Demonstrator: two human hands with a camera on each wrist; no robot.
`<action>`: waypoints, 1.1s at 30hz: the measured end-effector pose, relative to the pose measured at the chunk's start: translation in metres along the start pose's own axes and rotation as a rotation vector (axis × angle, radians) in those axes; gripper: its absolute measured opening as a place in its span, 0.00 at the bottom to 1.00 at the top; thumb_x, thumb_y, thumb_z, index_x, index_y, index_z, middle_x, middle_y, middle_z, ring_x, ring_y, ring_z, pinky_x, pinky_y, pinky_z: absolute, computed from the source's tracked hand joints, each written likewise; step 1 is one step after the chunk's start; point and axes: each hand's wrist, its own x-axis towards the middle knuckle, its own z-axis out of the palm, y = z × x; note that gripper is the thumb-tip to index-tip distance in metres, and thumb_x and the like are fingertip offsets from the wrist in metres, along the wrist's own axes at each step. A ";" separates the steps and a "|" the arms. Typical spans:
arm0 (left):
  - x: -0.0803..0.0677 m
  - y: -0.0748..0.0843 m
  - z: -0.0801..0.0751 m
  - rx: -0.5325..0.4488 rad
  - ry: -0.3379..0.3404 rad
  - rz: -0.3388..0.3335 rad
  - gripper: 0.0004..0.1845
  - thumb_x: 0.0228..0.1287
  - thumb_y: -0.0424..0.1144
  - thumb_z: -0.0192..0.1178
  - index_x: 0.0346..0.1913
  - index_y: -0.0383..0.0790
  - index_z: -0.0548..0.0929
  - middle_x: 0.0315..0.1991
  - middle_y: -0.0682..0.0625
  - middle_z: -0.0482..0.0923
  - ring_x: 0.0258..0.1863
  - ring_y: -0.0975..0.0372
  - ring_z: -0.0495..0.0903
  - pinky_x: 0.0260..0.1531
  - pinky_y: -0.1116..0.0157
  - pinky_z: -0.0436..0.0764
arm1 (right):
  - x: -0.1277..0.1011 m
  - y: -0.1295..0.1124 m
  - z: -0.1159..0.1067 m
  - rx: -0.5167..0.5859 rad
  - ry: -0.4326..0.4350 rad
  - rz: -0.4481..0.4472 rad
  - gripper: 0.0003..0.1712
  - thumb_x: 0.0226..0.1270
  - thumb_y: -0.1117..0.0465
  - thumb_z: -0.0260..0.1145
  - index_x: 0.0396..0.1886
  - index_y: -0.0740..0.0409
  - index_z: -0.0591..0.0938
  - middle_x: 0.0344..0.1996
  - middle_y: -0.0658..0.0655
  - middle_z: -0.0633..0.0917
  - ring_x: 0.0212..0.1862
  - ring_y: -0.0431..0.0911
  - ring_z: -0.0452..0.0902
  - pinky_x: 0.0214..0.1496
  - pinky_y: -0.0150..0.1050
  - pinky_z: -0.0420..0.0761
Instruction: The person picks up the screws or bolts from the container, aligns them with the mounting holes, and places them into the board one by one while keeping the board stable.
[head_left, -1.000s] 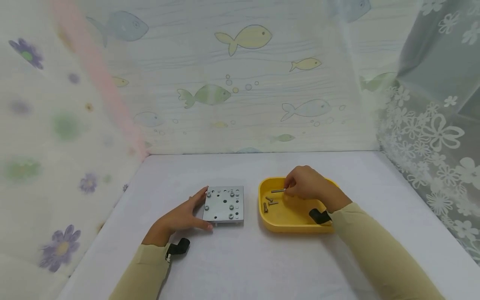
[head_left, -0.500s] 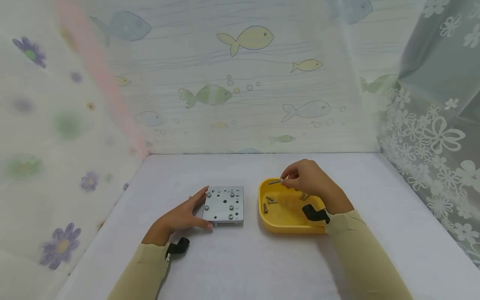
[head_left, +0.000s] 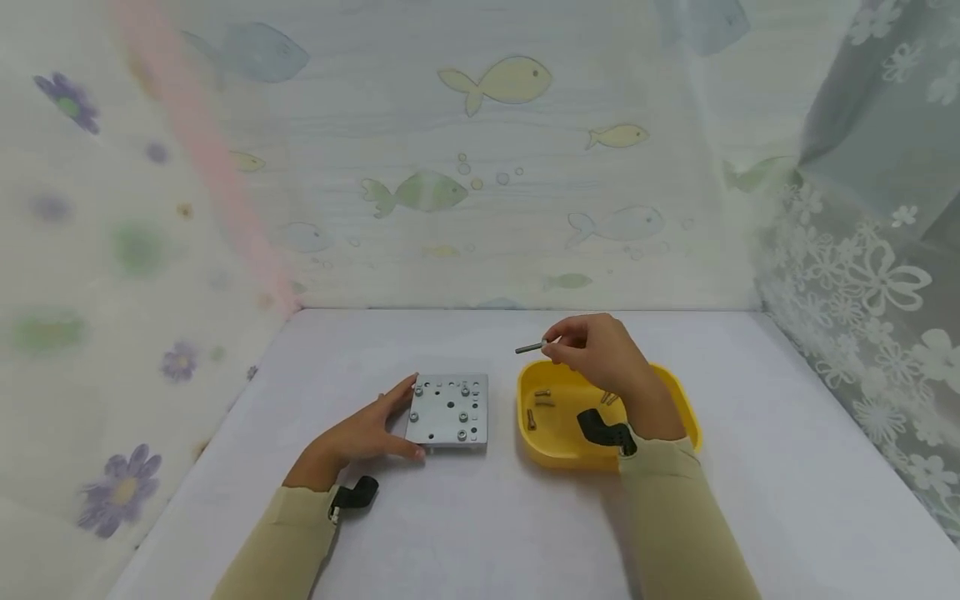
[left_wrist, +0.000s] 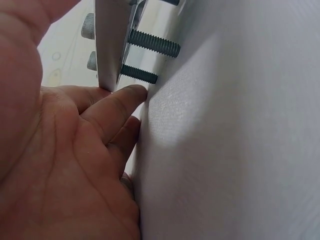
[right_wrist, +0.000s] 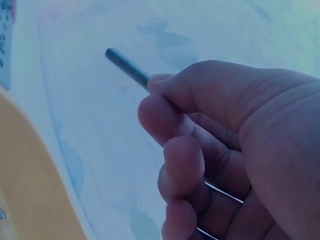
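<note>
A square silver metal plate (head_left: 441,423) with several holes and several socket-head bolts in it lies left of centre in the head view. My left hand (head_left: 363,435) holds it by its left side, thumb at the front corner and fingers at the back. In the left wrist view, threaded bolt shanks (left_wrist: 152,43) stick out beneath the plate (left_wrist: 111,42). Between thumb and forefinger, my right hand (head_left: 600,354) pinches a long bolt (head_left: 528,348) above the back rim of the yellow tray. Its threaded end points left, and the fingertips hide its head (right_wrist: 127,68).
The yellow tray (head_left: 570,457) stands to the right of the plate. Several loose bolts (head_left: 531,419) lie inside it, partly behind the right arm. A white cloth (head_left: 487,533) covers the table, with patterned curtains behind and at both sides.
My right hand has lifted the bolt up out of the tray and carried it left, past the tray's back-left rim. The left hand and the plate have stayed in place.
</note>
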 end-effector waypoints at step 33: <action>0.000 -0.002 0.000 0.042 -0.003 0.014 0.73 0.40 0.56 0.85 0.85 0.61 0.44 0.84 0.54 0.53 0.85 0.52 0.31 0.80 0.44 0.29 | 0.000 -0.046 0.102 -0.141 0.002 -0.093 0.06 0.74 0.51 0.69 0.45 0.43 0.85 0.29 0.40 0.83 0.30 0.42 0.76 0.31 0.35 0.77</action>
